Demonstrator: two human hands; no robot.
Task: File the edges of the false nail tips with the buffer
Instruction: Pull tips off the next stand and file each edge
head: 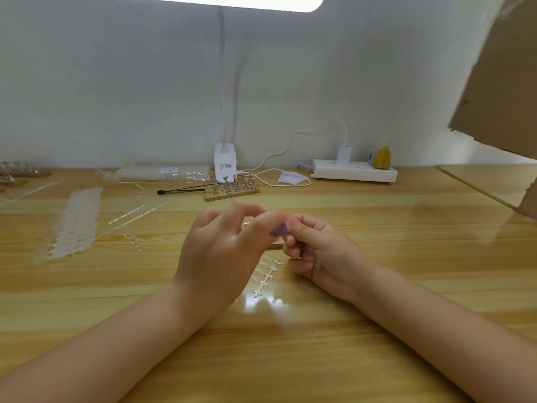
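Both hands pinch a small purple buffer over glossy wood

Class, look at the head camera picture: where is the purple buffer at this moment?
The purple buffer is near the centre of the view, above the wooden table, pinched between the left hand and right hand.

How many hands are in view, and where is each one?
2. The left hand is at the table's centre, fingers raised. The right hand is beside it, pinching a purple buffer.
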